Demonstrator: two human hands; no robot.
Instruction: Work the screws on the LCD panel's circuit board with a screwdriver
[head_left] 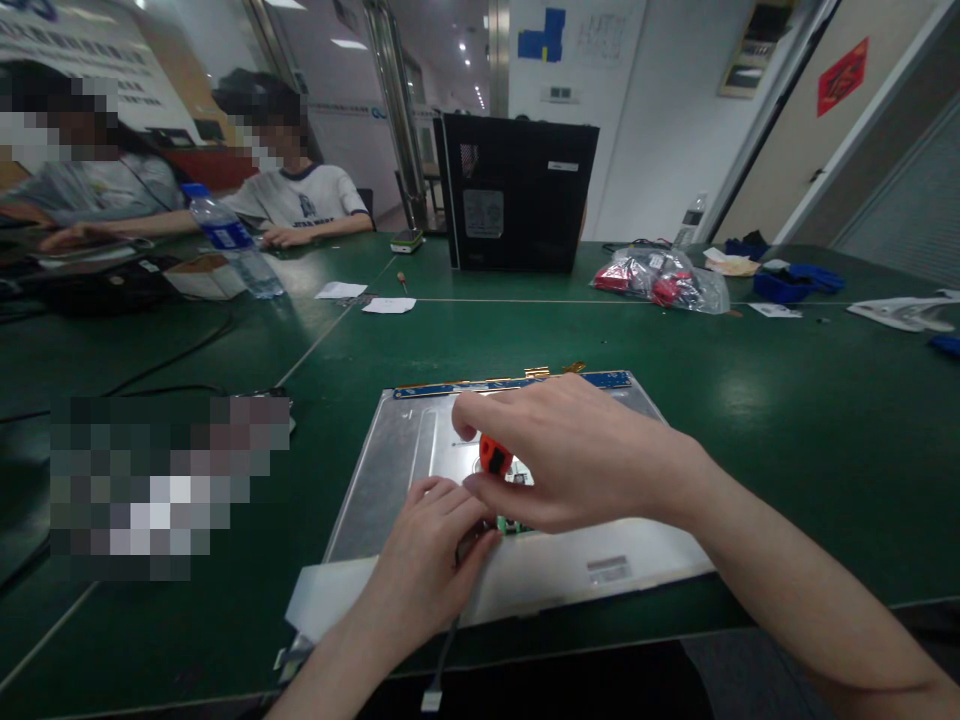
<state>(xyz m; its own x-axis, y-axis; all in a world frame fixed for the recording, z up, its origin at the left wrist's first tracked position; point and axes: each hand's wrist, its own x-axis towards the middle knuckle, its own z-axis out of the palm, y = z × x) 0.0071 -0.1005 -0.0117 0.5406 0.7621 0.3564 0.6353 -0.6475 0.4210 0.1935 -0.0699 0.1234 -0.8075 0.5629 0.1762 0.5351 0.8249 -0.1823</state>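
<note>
A flat metal display panel (405, 440) lies in front of me, with a blue circuit strip (465, 388) along its far edge and a white sheet (555, 590) along its near side. My right hand (577, 455) is closed around a red-and-black screwdriver handle (493, 456) above the panel's middle; its tip is hidden. Beside it, my left hand (431, 545) has its fingers curled together at a small green circuit board (510, 525), mostly covered by my hands. From under the left palm a dark cable (448, 645) runs down to a white plug (431, 699). What the left fingertips hold is hidden.
A black computer case (517, 195) stands at the back of the green table (750, 430). A plastic bag with red items (660, 280) and blue objects (795, 282) are to its right. At left are a water bottle (236, 245), cables and two seated people.
</note>
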